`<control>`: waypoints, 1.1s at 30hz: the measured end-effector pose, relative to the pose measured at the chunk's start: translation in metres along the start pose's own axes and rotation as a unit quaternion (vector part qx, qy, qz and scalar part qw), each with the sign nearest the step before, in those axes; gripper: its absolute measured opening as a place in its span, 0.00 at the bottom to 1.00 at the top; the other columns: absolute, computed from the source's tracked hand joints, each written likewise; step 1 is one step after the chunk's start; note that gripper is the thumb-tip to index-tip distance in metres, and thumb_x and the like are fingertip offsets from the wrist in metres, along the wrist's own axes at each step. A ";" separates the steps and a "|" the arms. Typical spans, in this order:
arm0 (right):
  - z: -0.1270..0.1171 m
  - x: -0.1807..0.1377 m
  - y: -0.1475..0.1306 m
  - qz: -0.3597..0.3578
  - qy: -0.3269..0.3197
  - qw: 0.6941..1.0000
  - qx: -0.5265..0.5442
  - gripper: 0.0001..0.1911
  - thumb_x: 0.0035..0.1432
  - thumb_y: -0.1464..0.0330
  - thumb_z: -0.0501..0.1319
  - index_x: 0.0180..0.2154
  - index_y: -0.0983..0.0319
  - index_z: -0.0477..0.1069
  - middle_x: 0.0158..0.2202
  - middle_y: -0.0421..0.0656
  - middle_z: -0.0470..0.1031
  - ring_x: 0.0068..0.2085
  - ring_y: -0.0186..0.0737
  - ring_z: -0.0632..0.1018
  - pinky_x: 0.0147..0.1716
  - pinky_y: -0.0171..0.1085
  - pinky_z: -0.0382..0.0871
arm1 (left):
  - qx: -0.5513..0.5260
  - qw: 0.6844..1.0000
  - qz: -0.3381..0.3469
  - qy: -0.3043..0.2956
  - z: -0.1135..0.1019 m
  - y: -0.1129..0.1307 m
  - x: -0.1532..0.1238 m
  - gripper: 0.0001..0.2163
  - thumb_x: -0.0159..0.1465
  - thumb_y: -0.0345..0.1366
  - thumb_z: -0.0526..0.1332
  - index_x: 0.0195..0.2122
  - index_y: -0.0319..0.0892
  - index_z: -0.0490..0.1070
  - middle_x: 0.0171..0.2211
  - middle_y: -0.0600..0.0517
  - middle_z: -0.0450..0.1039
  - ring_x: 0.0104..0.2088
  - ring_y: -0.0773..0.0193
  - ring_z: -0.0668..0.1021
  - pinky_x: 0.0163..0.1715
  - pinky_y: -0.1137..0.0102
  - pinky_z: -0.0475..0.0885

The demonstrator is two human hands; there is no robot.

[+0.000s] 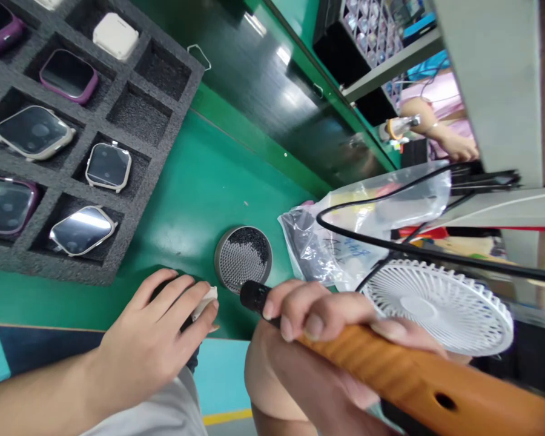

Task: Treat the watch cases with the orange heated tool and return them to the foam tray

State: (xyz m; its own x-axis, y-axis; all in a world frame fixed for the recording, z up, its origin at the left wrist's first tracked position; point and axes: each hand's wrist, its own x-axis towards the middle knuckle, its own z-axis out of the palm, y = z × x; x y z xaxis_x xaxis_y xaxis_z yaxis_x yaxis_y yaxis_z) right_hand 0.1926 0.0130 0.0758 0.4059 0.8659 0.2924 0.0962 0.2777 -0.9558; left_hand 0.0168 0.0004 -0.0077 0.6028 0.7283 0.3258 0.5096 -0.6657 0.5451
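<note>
My left hand curls over a dark object at the green mat's near edge, with a white cloth pinched at its fingertips. My right hand grips an orange ribbed tool handle whose black tip points left, close to the white cloth. Just beyond that tip stands a round metal tin filled with dark bristles or pins. Much of the dark object is hidden under my left hand.
A black foam tray holds several smartwatches in square cells at upper left. A plastic bag, black cable and white fan lie to the right. A co-worker's arm shows beyond a shelf at upper right.
</note>
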 end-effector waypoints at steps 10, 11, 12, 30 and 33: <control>-0.001 -0.007 0.018 -0.062 -0.066 0.996 0.020 0.14 0.68 0.53 0.56 0.51 0.51 0.66 0.27 0.32 0.66 0.21 0.32 0.70 0.17 0.38 0.69 | -0.002 1.000 -0.005 0.002 0.001 0.001 0.002 0.11 0.72 0.38 0.64 0.53 0.43 0.79 0.54 0.48 0.79 0.54 0.52 0.77 0.60 0.50 0.67; -0.002 -0.006 0.018 -0.064 -0.059 0.996 0.029 0.15 0.69 0.53 0.55 0.51 0.52 0.67 0.28 0.33 0.67 0.22 0.32 0.71 0.17 0.38 0.70 | -0.001 1.000 -0.007 0.003 0.001 0.002 0.002 0.11 0.71 0.38 0.64 0.52 0.43 0.79 0.54 0.48 0.79 0.54 0.52 0.77 0.60 0.50 0.67; -0.003 -0.006 0.019 -0.067 -0.060 0.995 0.040 0.16 0.70 0.54 0.53 0.51 0.54 0.67 0.28 0.34 0.69 0.22 0.32 0.73 0.18 0.39 0.71 | 0.000 1.000 -0.007 0.005 0.001 0.002 0.003 0.11 0.71 0.38 0.64 0.52 0.43 0.79 0.54 0.48 0.79 0.53 0.52 0.77 0.60 0.50 0.67; -0.020 -0.007 0.018 -0.004 -0.185 0.981 0.055 0.14 0.69 0.57 0.51 0.52 0.47 0.69 0.31 0.37 0.71 0.26 0.39 0.75 0.24 0.46 0.74 | -0.016 1.000 -0.016 -0.014 0.002 0.001 0.004 0.10 0.72 0.35 0.60 0.52 0.43 0.77 0.56 0.49 0.77 0.56 0.51 0.75 0.63 0.48 0.64; -0.002 -0.015 0.014 -0.015 -0.103 0.993 0.049 0.15 0.71 0.62 0.48 0.52 0.52 0.69 0.32 0.38 0.72 0.28 0.38 0.75 0.25 0.45 0.74 | -0.016 1.000 -0.021 -0.014 0.001 0.002 0.004 0.09 0.72 0.35 0.60 0.50 0.44 0.77 0.55 0.50 0.77 0.55 0.51 0.75 0.62 0.49 0.64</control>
State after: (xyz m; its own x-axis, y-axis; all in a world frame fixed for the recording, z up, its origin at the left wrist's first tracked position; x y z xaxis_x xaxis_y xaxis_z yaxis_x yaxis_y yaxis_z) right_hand 0.1899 0.0032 0.0577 0.2085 0.9204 0.3309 0.0119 0.3359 -0.9418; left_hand 0.0205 0.0023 -0.0061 0.5981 0.7504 0.2814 0.5145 -0.6287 0.5831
